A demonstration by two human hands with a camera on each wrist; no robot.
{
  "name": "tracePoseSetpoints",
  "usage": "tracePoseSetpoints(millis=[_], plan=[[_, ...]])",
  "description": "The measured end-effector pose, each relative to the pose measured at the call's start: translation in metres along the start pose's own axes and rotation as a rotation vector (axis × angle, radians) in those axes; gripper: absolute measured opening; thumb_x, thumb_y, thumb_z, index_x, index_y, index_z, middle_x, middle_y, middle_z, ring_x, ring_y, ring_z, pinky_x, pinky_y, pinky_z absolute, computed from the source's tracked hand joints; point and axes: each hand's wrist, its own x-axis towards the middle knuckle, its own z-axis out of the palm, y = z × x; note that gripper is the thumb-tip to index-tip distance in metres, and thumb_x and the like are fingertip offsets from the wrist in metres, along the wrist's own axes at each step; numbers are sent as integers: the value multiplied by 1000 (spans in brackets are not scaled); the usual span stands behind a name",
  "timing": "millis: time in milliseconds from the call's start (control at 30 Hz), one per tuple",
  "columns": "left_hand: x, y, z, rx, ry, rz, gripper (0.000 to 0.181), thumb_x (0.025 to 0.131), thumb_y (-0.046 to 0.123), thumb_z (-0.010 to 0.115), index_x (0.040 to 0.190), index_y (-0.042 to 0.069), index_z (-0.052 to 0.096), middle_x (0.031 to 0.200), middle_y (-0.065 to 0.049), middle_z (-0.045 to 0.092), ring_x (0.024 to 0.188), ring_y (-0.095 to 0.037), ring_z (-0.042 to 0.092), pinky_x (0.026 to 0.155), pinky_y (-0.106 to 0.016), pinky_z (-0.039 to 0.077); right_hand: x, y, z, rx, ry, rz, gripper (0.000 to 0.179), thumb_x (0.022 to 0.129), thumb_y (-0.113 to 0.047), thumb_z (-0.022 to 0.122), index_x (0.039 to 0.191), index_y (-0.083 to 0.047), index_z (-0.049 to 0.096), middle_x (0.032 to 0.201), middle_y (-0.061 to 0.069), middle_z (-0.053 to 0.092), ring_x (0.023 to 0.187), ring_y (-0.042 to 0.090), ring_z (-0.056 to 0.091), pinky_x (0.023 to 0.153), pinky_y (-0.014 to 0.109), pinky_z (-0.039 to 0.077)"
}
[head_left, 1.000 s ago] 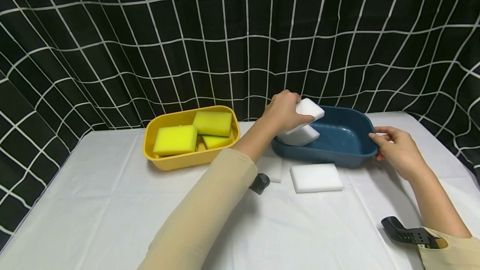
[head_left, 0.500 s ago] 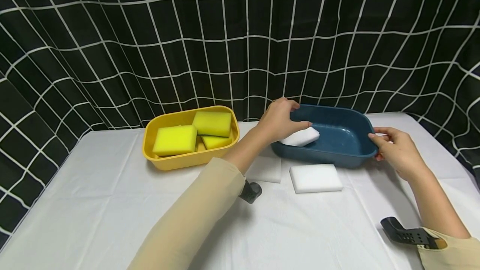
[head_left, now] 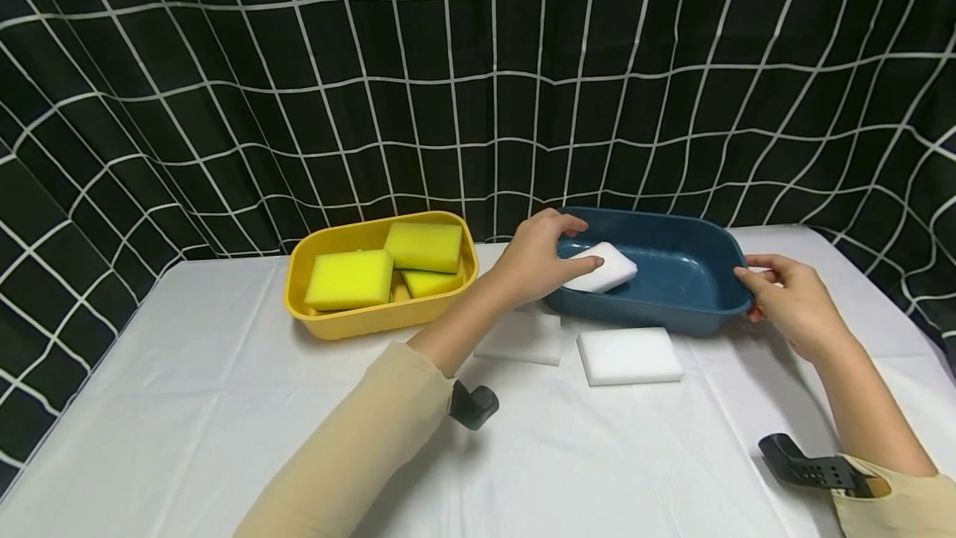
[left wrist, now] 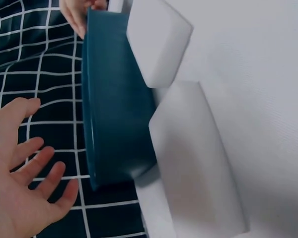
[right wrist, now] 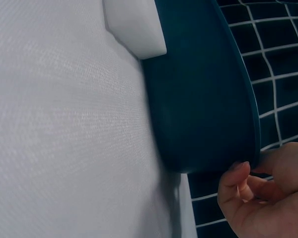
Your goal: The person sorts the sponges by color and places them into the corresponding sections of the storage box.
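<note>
At the left end of the blue tub (head_left: 672, 314), my left hand (head_left: 534, 260) hovers by the rim with fingers apart, holding nothing. Its spread fingers show in the left wrist view beside the tub (left wrist: 114, 99). A white sponge (head_left: 611, 266) lies inside the tub, partly hidden behind the left thumb. My right hand (head_left: 799, 301) pinches the rim at the tub's right end, and the right wrist view shows those fingertips (right wrist: 238, 171) on it. In front of the tub, two flat white sponges rest on the cloth: one nearer the middle (head_left: 630, 355), one partly under the left forearm (head_left: 523, 337).
Left of the blue tub stands a yellow tub (head_left: 358, 322) with several yellow sponges (head_left: 349, 279) in it. White cloth (head_left: 597, 455) covers the table. A black curtain with white grid lines (head_left: 478, 106) hangs directly behind both tubs.
My left hand has let go of a white sponge in the blue tub and drawn back left and down. The right hand has stayed on the rim.
</note>
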Motion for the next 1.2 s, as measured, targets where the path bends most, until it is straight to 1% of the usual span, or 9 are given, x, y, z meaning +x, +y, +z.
tracePoseSetpoints(millis=[167, 333, 567, 767, 967, 1067, 1200], plan=[[-9, -4, -2, -6, 3, 4, 52, 100, 31, 74, 145, 7, 63, 137, -10, 63, 126, -25, 58, 104, -25, 53, 0, 0, 0, -2, -1, 2, 52, 113, -14, 44, 144, 27, 36, 84, 4, 56, 58, 4, 55, 52, 18, 54], [-15, -11, -1, -26, 7, 25, 52, 99, 29, 75, 144, 5, 63, 134, -13, 63, 122, -29, 59, 100, -26, 54, 0, 0, -1, -3, -1, -1, 52, 113, -14, 44, 144, 27, 36, 84, 4, 56, 58, 4, 55, 52, 18, 54], [-26, -20, 1, -51, 29, 17, 50, 98, 28, 78, 141, 7, 65, 132, -16, 63, 119, -31, 61, 100, -32, 55, 1, 1, 0, 13, 0, -14, 51, 112, -13, 45, 143, 27, 36, 82, 0, 56, 58, 3, 55, 52, 17, 54], [-37, -32, 6, -82, 27, -2, 50, 97, 28, 78, 141, 8, 63, 131, -14, 62, 120, -33, 61, 100, -32, 55, 0, 1, 0, 11, -2, -9, 52, 112, -14, 45, 143, 27, 36, 83, 1, 56, 58, 4, 55, 52, 18, 54], [-46, -44, 13, -112, 37, -11, 52, 95, 26, 81, 138, 5, 61, 131, -15, 64, 118, -33, 62, 99, -33, 56, 0, 0, 0, -2, -1, 1, 52, 113, -14, 44, 144, 27, 35, 86, 5, 57, 58, 4, 55, 52, 18, 54], [-51, -49, 16, -103, 27, -29, 52, 93, 27, 82, 136, 5, 61, 129, -16, 65, 118, -32, 62, 99, -33, 56, -1, 0, -1, -8, -1, 2, 52, 113, -15, 44, 144, 27, 35, 86, 6, 57, 58, 4, 55, 52, 18, 54], [-55, -56, 20, -87, 21, -33, 52, 92, 29, 84, 133, 4, 63, 126, -17, 66, 116, -30, 63, 98, -33, 56, -1, -1, -1, -5, -2, -1, 52, 113, -14, 44, 144, 27, 36, 86, 6, 56, 58, 4, 55, 52, 18, 55]])
